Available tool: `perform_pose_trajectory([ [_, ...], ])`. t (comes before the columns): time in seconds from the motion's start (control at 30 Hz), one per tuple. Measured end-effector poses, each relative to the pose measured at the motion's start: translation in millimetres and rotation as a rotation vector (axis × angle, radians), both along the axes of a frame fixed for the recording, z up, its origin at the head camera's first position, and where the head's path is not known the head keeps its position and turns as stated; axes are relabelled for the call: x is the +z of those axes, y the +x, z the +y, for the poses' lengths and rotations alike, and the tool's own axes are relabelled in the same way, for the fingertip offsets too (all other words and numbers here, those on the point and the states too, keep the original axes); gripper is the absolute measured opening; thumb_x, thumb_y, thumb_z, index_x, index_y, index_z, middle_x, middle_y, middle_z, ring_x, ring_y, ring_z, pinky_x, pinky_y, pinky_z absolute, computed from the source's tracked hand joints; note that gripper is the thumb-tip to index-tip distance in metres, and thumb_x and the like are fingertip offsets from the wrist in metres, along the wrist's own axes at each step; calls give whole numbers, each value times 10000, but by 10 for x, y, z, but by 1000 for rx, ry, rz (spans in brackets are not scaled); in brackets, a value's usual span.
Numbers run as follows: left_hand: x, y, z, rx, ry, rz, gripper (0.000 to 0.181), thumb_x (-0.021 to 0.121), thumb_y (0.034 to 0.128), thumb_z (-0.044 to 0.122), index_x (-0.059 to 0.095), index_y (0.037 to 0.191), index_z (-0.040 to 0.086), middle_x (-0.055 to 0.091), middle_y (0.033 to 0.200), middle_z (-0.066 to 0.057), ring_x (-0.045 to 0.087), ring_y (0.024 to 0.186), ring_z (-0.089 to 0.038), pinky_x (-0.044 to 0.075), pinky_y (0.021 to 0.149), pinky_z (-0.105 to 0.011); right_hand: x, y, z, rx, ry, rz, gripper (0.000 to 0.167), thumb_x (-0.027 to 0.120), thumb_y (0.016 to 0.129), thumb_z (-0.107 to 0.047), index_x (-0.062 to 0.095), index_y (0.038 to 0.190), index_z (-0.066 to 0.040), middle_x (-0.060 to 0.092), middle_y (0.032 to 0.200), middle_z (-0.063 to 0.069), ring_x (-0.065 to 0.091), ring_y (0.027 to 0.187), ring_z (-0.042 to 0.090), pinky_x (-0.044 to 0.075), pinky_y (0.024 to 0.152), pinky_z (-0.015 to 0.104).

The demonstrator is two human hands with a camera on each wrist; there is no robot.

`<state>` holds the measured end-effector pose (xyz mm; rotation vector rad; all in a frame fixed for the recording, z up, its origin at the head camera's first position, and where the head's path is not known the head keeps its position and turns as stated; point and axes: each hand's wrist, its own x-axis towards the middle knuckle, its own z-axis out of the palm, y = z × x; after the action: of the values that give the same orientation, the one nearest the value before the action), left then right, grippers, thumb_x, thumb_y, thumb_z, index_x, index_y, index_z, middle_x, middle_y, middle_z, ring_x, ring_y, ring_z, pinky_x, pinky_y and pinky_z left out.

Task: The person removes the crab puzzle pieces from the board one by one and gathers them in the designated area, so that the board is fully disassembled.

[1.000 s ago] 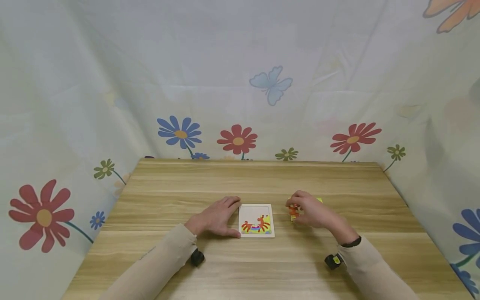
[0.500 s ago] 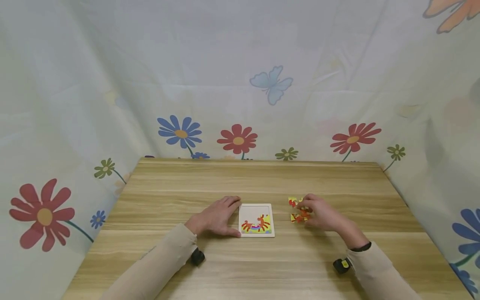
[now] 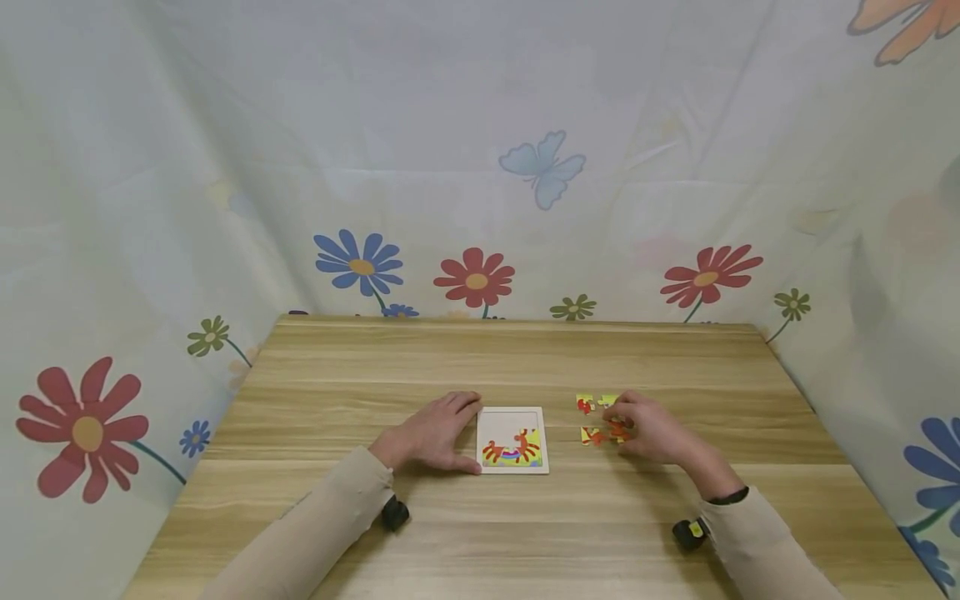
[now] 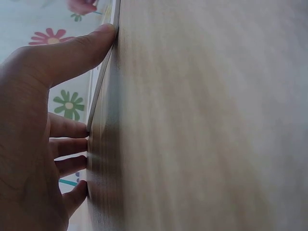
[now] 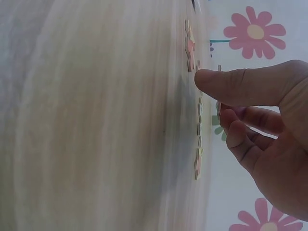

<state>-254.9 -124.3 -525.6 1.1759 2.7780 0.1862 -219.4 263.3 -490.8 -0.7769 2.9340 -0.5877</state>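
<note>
A square white-framed puzzle board (image 3: 510, 421) lies flat on the table, with several red, yellow and blue pieces fitted along its lower part. My left hand (image 3: 437, 433) rests at the board's left side; its thumb touches the lower left corner and its fingers the upper left. To the right of the board, my right hand (image 3: 651, 429) pinches a thin puzzle piece (image 5: 219, 109), mostly hidden behind the thumb in the right wrist view. Loose puzzle pieces lie by its fingertips, among them a red and yellow piece (image 3: 584, 404) and an orange and yellow piece (image 3: 592, 436).
The wood-grain table (image 3: 465, 358) reaches back to a pale curtain (image 3: 420, 117) printed with flowers and a butterfly. Dark wrist cameras hang below both sleeves, the left camera (image 3: 394, 513) and the right camera (image 3: 688, 534).
My right hand has shifted to the right across the loose pieces, uncovering several that it hid before. The left hand and the board stay where they were.
</note>
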Motion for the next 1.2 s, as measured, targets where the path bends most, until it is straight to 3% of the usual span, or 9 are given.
perform_pose_trajectory([
  [0.23, -14, -7, -4, -2, 2, 3, 1078, 587, 749, 784, 332, 1508, 63, 311, 1553, -93, 309, 1418, -254, 318, 1147, -427, -9, 0, 37, 27, 0, 28, 455, 863, 668, -49, 695, 1090, -21, 576, 1011, 72, 564, 838, 173, 499, 705, 298],
  [0.6, -1, -1, -1, -4, 6, -6, 1076, 609, 752, 763, 328, 1508, 51, 304, 1556, -108, 301, 1423, -269, 313, 1149, -439, -31, -35, 59, 13, 41, -22, 427, 842, 700, -51, 695, 1101, -45, 595, 1044, 86, 543, 848, 160, 486, 717, 315],
  [1.2, -2, 5, -21, -32, 47, 22, 1062, 623, 752, 749, 359, 1488, 31, 343, 1529, -125, 339, 1396, -278, 342, 1127, -443, -18, -55, 69, 107, 108, -8, 398, 816, 733, -82, 710, 1113, -33, 628, 1078, 95, 588, 866, 166, 504, 722, 328],
])
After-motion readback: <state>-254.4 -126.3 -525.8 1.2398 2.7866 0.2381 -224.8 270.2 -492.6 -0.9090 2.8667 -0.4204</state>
